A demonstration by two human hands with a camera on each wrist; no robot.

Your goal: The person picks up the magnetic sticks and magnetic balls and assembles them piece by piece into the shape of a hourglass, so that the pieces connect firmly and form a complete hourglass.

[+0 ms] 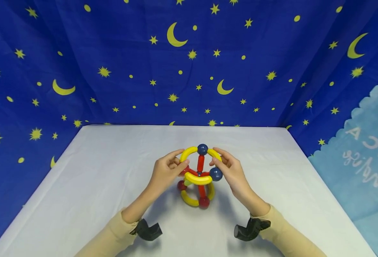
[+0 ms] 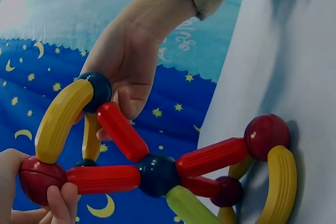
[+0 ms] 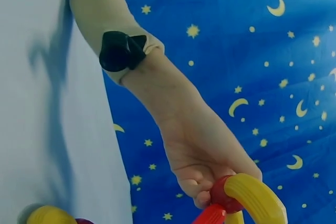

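A toy frame of ball joints and rods stands on the table between both hands. Its upper ring has curved yellow rods (image 1: 197, 179), two dark blue balls (image 1: 202, 149) and a red ball (image 2: 38, 179). My left hand (image 1: 167, 169) grips the upper ring on its left side, at the red ball. On the right side, my right hand (image 1: 235, 175) grips the ring near the other blue ball (image 1: 216, 174). Straight red rods (image 2: 123, 132) run to a central dark blue ball (image 2: 158, 174). A green rod (image 2: 191, 205) joins it too. Below, red balls (image 1: 203, 202) and yellow rods (image 1: 189, 199) rest on the tabletop.
The white-covered table (image 1: 118, 157) spreads around the toy. A blue curtain (image 1: 189, 71) with yellow moons and stars stands behind and at the sides. Light blue cloth (image 1: 362, 160) with lettering hangs at the right. Black wrist mounts (image 1: 148, 230) sit on both sleeves.
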